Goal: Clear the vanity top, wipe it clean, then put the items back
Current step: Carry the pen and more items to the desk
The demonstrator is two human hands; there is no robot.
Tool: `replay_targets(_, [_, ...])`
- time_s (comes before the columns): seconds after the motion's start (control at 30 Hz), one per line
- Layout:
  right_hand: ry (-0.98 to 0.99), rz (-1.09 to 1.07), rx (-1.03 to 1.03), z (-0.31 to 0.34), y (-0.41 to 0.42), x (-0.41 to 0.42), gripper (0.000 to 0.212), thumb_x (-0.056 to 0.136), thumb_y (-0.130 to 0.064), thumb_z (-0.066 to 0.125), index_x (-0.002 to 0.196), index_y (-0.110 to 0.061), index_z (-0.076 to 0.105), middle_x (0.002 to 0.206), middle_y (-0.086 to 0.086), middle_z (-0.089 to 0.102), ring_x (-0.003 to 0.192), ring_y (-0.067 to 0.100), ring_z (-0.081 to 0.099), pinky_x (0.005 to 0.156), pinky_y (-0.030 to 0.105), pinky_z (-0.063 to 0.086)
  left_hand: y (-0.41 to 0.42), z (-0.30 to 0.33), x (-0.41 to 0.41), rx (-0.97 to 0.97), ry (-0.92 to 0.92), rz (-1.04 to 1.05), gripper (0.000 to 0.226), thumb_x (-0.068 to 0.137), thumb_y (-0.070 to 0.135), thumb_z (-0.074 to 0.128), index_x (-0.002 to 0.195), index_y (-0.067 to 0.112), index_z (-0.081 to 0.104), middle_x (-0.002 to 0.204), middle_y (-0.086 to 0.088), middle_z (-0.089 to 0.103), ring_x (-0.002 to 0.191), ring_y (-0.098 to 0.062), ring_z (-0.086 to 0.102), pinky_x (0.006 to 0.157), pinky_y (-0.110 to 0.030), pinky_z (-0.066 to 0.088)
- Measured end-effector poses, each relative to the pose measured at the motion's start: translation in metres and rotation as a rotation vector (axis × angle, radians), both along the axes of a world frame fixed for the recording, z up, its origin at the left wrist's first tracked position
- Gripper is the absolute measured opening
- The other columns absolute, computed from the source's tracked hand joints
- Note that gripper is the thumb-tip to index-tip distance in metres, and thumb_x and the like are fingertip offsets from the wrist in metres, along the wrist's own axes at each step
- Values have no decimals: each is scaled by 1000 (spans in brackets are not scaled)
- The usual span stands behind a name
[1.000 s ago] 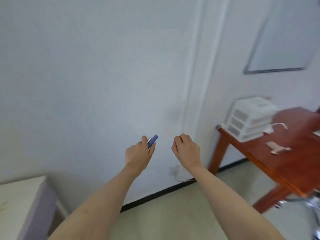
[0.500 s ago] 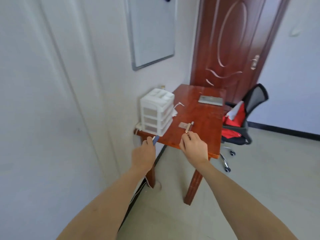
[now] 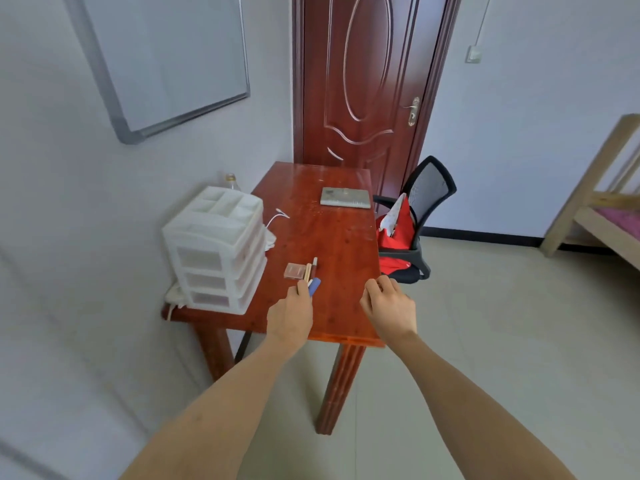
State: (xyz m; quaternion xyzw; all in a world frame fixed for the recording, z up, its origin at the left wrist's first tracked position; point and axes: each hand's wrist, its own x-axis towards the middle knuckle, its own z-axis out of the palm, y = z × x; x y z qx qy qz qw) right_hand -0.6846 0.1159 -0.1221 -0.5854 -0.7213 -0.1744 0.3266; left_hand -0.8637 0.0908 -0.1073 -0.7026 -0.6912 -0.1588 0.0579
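Both forearms reach out from the bottom of the view toward the near end of a reddish wooden table (image 3: pixel 332 237), backs of the hands facing up. The left hand (image 3: pixel 290 315) is over the near part of the tabletop with its fingers curled round a small blue stick-shaped item (image 3: pixel 314 285), which pokes out past the thumb and points away toward the door; can't tell what it is exactly, maybe a pen or a makeup stick. Its tip sits just beside a little group already lying on the table: a small pinkish square compact (image 3: pixel 294 270) and a couple of thin pencil-like sticks (image 3: pixel 310 269) right next to it, touching or nearly so. The right hand (image 3: pixel 389 308) hangs over the table's near right corner, fingers curled in loosely, and I see nothing in it, though the palm side is hidden. Left of the held item, against the wall, is a white plastic drawer organizer (image 3: pixel 216 251) with three drawers and a divided top tray. Further back on the table lies a flat grey book-like thing (image 3: pixel 345 197), plus a white cable (image 3: pixel 277 216) beside the organizer. Off the right edge there's a black mesh office chair (image 3: pixel 427 202) with a red bag (image 3: pixel 394 237) on it, and a dark red door (image 3: pixel 360 81) behind.
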Motion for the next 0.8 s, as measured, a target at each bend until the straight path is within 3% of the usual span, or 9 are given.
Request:
replay_targets(0.13, [-3, 30, -41, -9, 55, 6, 28, 83, -22, 37, 66, -11, 56, 65, 3, 52, 57, 21, 51, 35, 24, 35, 58, -10, 11, -57, -68, 23, 37, 100, 32, 37, 131, 12, 35, 104, -2, 59, 82, -13, 64, 60, -19, 38])
replay_targets(0.3, [-17, 67, -132, -33, 110, 2, 26, 85, -21, 40, 70, -10, 58, 70, 5, 54, 62, 22, 53, 36, 27, 40, 115, -29, 19, -139, -156, 34, 39, 99, 37, 36, 128, 11, 37, 104, -3, 59, 82, -15, 64, 62, -20, 44])
replay_targets(0.4, [17, 113, -251, -61, 139, 1, 8, 84, -13, 59, 80, -7, 60, 83, 10, 56, 70, 25, 57, 44, 31, 49, 147, -48, 23, -223, -170, 31, 39, 99, 34, 37, 129, 10, 36, 109, -4, 58, 85, -18, 65, 67, -24, 49])
replay_targets(0.5, [-5, 107, -387, -88, 165, 0, 14, 78, -11, 72, 87, -6, 62, 87, 12, 58, 75, 24, 60, 54, 26, 52, 180, -70, 26, -300, -175, 16, 35, 99, 31, 40, 126, 11, 37, 110, -5, 58, 89, -18, 65, 67, -23, 47])
replay_targets(0.7, [-19, 56, -614, -131, 215, -4, 20, 94, -21, 53, 107, -7, 59, 110, 11, 53, 99, 24, 55, 79, 29, 50, 251, -106, 34, -405, -179, -62, 31, 97, 27, 44, 122, 10, 39, 109, -6, 57, 90, -22, 64, 69, -30, 52])
replay_targets(0.8, [-29, 28, -629, -138, 233, -7, 17, 85, -19, 67, 96, -7, 64, 100, 11, 60, 89, 27, 59, 73, 33, 52, 276, -117, 40, -430, -167, -103, 31, 97, 26, 44, 122, 9, 39, 110, -7, 55, 91, -23, 63, 67, -30, 49])
